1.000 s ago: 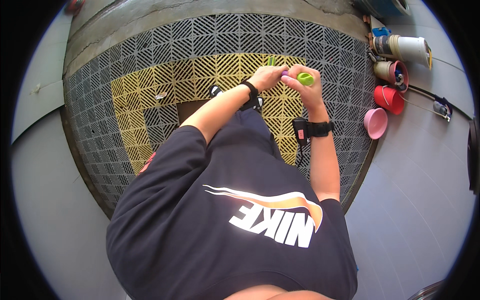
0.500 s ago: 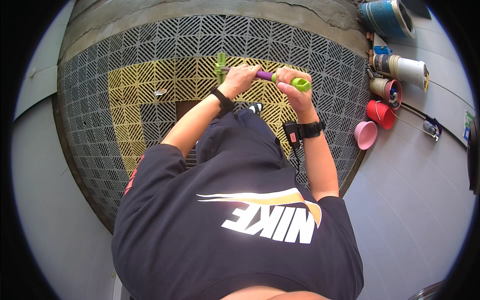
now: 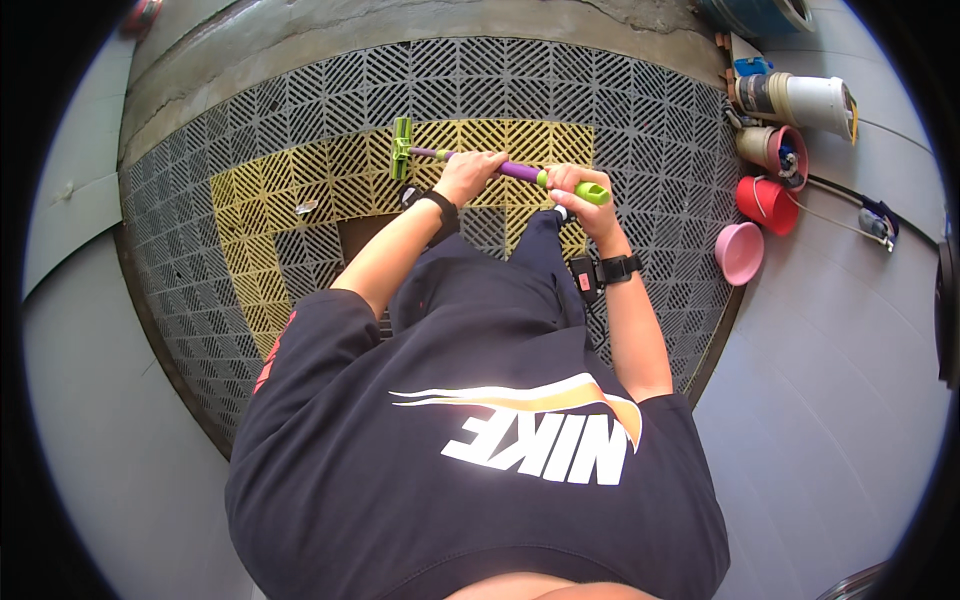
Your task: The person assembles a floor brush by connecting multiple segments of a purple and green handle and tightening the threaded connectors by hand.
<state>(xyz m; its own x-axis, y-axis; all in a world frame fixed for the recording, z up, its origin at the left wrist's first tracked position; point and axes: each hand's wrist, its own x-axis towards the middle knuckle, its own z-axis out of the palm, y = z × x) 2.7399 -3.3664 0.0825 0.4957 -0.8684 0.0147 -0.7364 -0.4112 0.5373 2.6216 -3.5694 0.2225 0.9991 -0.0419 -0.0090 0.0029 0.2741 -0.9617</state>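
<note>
A sponge mop with a purple pole and a green head slants across in front of me, its head out to the left. My left hand is wrapped round the pole near the head. Farther right, my right hand grips it just short of the green end cap. Both wrists carry black straps. Whether the mop head touches the floor, I cannot tell.
Grey and yellow slatted floor tiles lie underfoot, with a small pale scrap on them. Along the right wall stand a pink basin, a red bucket, a white pail and a blue drum. A concrete strip runs beyond the tiles.
The mop head has moved left, and more pole shows between it and my left hand. Both hands have shifted slightly left and toward me, still gripping. My feet have moved, and the view has shifted slightly.
</note>
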